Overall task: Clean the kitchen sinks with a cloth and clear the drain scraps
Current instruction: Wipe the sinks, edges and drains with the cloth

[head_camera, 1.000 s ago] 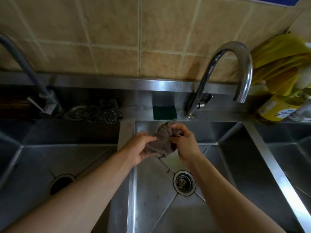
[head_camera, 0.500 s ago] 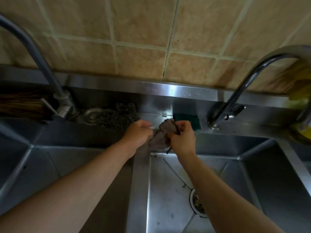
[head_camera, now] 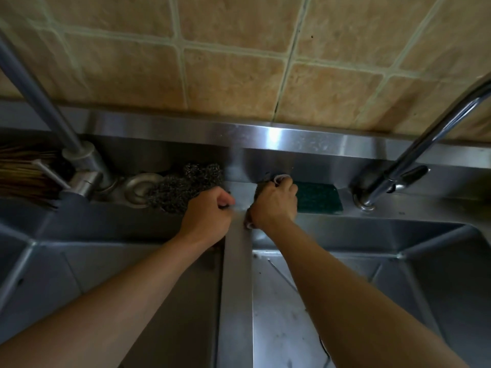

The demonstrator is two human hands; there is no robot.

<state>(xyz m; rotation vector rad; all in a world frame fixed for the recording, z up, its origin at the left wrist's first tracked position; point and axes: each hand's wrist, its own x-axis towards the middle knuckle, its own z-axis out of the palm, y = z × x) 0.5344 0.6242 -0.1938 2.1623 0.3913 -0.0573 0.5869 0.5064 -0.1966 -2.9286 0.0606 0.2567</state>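
I'm seeing my right hand (head_camera: 273,204) bunching the grey-brown cloth (head_camera: 276,178) on the far ledge while my left hand (head_camera: 210,216) is curling (contents hidden), risking nudging the grey steel-wool scourer (head_camera: 186,185) into the left steel basin (head_camera: 111,266).

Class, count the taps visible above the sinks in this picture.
2: one tap at the left behind the left basin, another tap at the right behind the right basin. More may lie outside view.

A single head-worn camera looks forward and down from close above the steel divider (head_camera: 236,288) between two sinks; it faces the tiled wall (head_camera: 239,62), which fills the upper frame. Both forearms reach in from the bottom edge; wide-angle bending curves the faucets at either side
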